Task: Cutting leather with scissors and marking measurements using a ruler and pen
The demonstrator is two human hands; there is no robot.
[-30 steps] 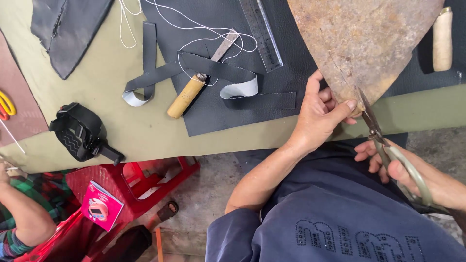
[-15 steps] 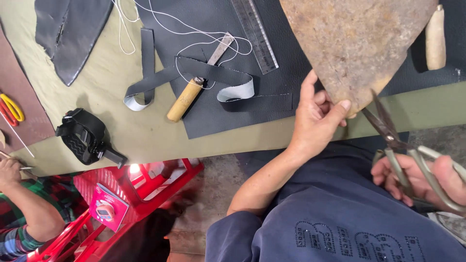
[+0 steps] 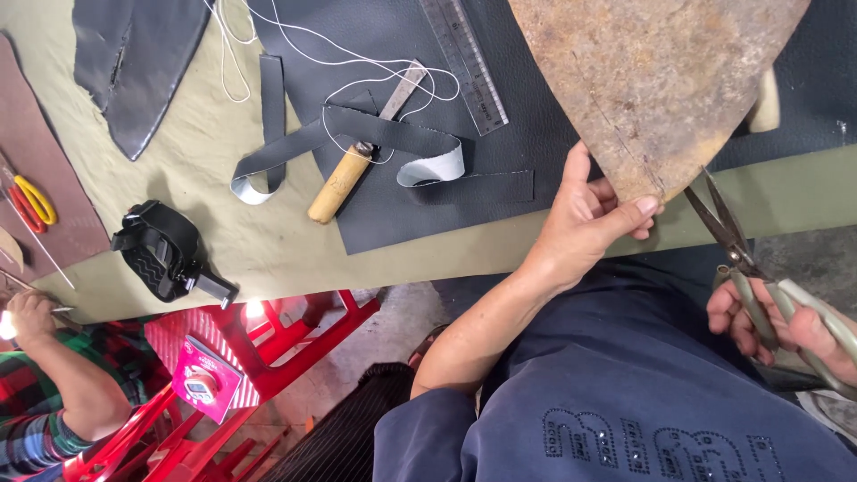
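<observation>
Scanning the olive-green table first: a dark leather sheet lies spread across it, with a steel ruler on top, a wooden-handled knife tangled in loose white thread, and a grey strap looping over the handle. Off to the left sits a black head-strap gadget, and yellow-and-red small scissors rest on a brown sheet. Below the table edge, a red plastic stool carries a pink packet, and another person's hand in a plaid sleeve works at the far left.

Now the main action: the brown mottled leather piece hangs over the table edge, its lower point pinched in the left hand, thumb pressed on top, fingers curled beneath. The right hand has its fingers wrapped through the handles of the shears, whose blades point up, slightly parted, just beside the leather's tip and the left thumb.
</observation>
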